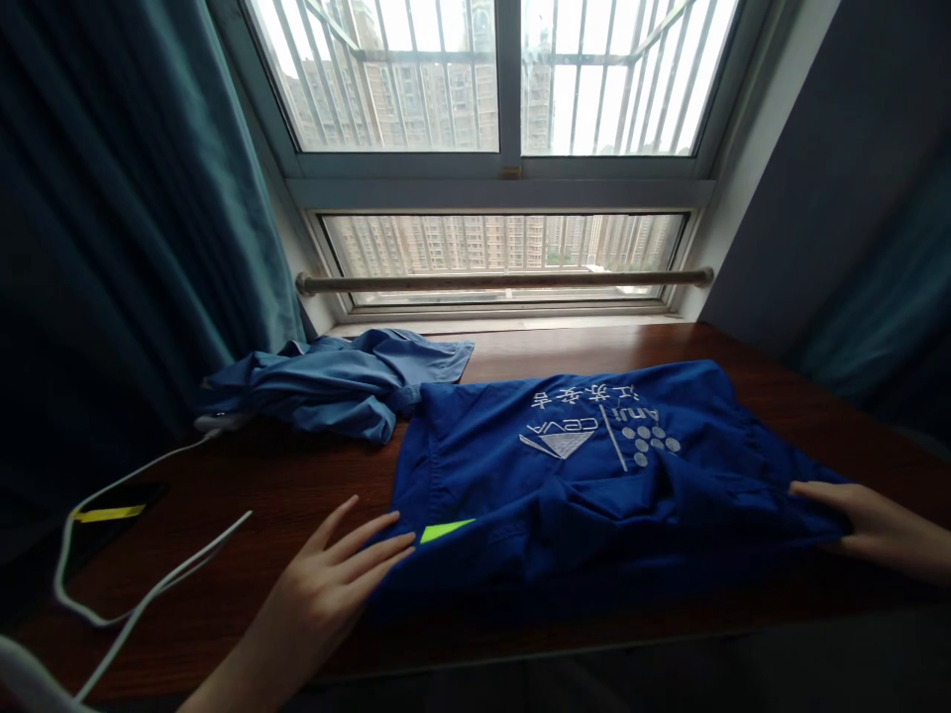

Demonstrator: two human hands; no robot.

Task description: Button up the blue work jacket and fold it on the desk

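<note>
A dark blue work shirt [482, 431] lies spread across the table, bunched into folds along its near side. White embroidered logos and lettering on it appear upside down, and a bright yellow-green patch shows near its left edge. My left hand [319, 584] rests against the near left edge, fingers stretched and spread, the fingertips touching the cloth; its thumb is hidden. At the right end, my right hand [866, 515] is closed on the fabric, its thumb on top and the other fingers mostly out of sight beneath.
A lighter blue crumpled garment [334, 381] lies at the back left of the wooden table [594, 347]. White cables [141, 604] loop over the left side, near a dark item with a yellow strip [111, 513]. A metal rail [505, 282] crosses the window behind; curtains [149, 198] hang left.
</note>
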